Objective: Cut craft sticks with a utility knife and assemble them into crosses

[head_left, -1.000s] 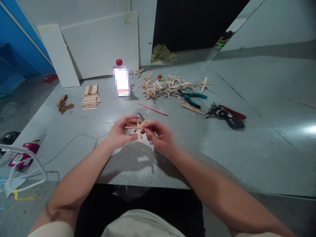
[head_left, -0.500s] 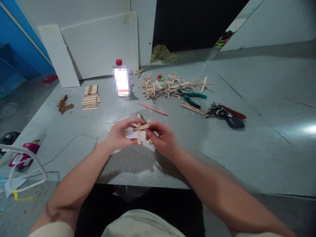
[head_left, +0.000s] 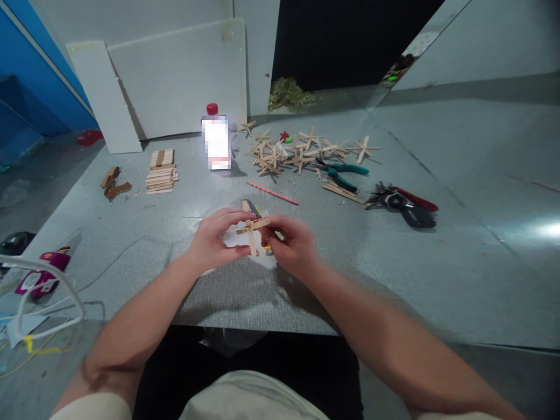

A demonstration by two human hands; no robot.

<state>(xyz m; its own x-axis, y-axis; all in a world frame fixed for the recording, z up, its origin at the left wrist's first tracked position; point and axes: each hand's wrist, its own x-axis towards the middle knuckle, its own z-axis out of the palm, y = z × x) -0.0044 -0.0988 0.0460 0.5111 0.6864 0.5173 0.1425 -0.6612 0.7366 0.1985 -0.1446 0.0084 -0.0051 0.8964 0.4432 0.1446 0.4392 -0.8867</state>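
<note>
Between my two hands, above the middle of the table, is a cross-shaped piece made of wooden craft sticks (head_left: 251, 238). My left hand (head_left: 214, 236) curls around it, fingers at its upper stick end and thumb near the lower one. My right hand (head_left: 291, 242) pinches the stick that points right. Behind the hands a utility knife (head_left: 251, 206) with a dark and yellow body is partly hidden on the table. A red striped pencil (head_left: 272, 192) lies just beyond my right hand.
Farther back lie a heap of crossed craft sticks (head_left: 268, 160), green-handled pliers (head_left: 343, 174) and a black-and-red tool (head_left: 405, 205). At left are stacked craft sticks (head_left: 161, 179) and brown pieces (head_left: 114, 185). A red-capped bottle (head_left: 212, 109) stands at the back. A purple device (head_left: 44, 273) sits lower left.
The craft-stick cross has tilted and shifted slightly right in my hands. More of the utility knife shows behind it. Both hands keep their hold.
</note>
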